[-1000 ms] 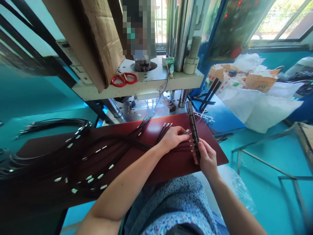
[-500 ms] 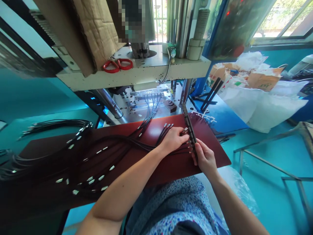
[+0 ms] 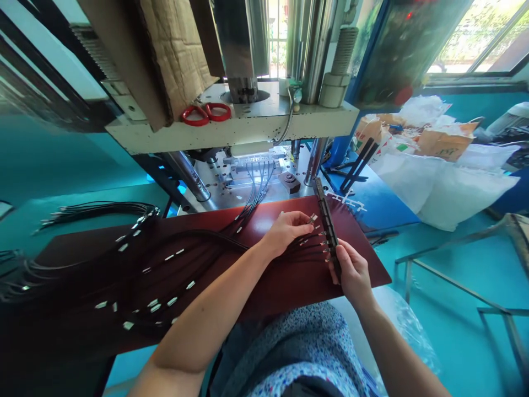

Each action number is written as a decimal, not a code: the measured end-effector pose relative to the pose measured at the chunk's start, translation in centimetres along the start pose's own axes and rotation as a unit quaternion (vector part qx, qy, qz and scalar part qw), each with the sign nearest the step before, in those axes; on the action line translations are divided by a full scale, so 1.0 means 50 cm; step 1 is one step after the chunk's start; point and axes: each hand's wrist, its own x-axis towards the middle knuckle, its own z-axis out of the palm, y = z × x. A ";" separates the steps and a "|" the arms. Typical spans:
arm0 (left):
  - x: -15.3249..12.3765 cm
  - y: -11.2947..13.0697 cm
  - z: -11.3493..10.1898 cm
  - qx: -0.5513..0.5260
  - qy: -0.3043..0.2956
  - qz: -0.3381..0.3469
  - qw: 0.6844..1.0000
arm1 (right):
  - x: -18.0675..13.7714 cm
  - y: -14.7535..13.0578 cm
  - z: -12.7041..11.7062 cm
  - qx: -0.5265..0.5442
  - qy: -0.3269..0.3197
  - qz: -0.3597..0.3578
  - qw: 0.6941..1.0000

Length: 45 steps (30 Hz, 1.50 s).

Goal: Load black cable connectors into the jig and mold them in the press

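My right hand (image 3: pixel 353 267) is closed around the lower end of a long dark slotted bar (image 3: pixel 327 223), held tilted above the brown board (image 3: pixel 264 289). Several black cables with small metal plugs run up to the bar's left side. Just left of it, my left hand (image 3: pixel 285 231) pinches a cable connector (image 3: pixel 313 218) between thumb and fingers, its bright metal tip pointing toward the bar with a small gap. More black cables (image 3: pixel 206 234) pass under my left wrist, which hides part of them.
Behind the board stands a press with a clear fixture (image 3: pixel 256 172) holding several cables. Red-handled scissors (image 3: pixel 206 113) lie on its cream plate (image 3: pixel 231 129). Cable bundles (image 3: pixel 99 212) spread leftward. White sacks (image 3: pixel 446 187) stand at the right, near a metal rail (image 3: pixel 450 275).
My left hand has drawn slightly left, away from the bar, with a connector in its fingers. The bar and my right hand have shifted a little right in view, as the camera moved.
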 end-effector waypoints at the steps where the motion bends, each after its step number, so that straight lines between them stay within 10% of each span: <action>1: 0.000 -0.005 0.000 0.021 0.002 0.007 1.000 | 0.000 -0.001 0.000 0.001 0.000 0.002 1.000; 32: 0.027 0.005 0.003 0.157 0.064 0.015 0.985 | -0.002 -0.001 0.009 -0.160 -0.043 -0.024 0.986; 39: 0.017 0.011 -0.005 -0.001 0.023 0.035 0.999 | 0.000 -0.006 0.008 -0.048 -0.011 0.020 0.999; 45: 0.027 0.030 0.003 0.121 0.069 -0.031 0.990 | -0.003 -0.001 0.003 -0.028 0.009 0.018 0.999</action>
